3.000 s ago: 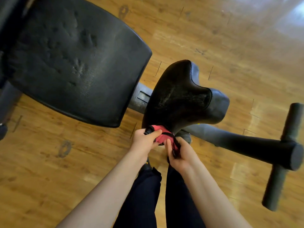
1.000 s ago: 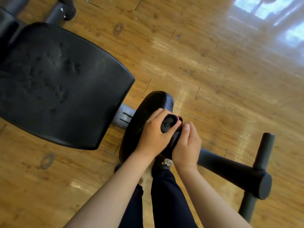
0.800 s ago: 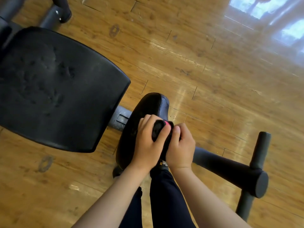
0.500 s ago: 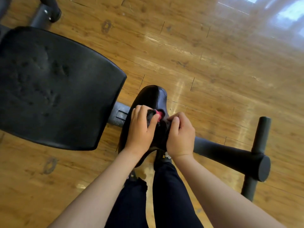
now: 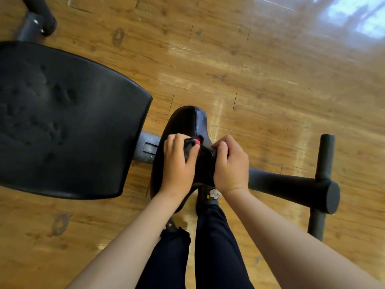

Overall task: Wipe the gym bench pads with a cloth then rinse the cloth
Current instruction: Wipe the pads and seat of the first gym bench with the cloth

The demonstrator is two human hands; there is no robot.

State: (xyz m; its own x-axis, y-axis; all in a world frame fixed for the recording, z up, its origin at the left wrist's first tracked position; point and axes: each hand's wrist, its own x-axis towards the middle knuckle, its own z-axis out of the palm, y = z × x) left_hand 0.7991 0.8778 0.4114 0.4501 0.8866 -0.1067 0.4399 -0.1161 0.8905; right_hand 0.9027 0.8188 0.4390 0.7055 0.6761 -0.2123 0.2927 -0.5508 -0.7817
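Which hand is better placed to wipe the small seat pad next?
Probably the left hand: it grips the bunched cloth directly over the small seat pad. The right hand only pinches the cloth's other end, beside the pad's right edge.

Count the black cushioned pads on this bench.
2: the large pad at left; the small pad at centre, under the left hand and right hand. More may lie out of frame.
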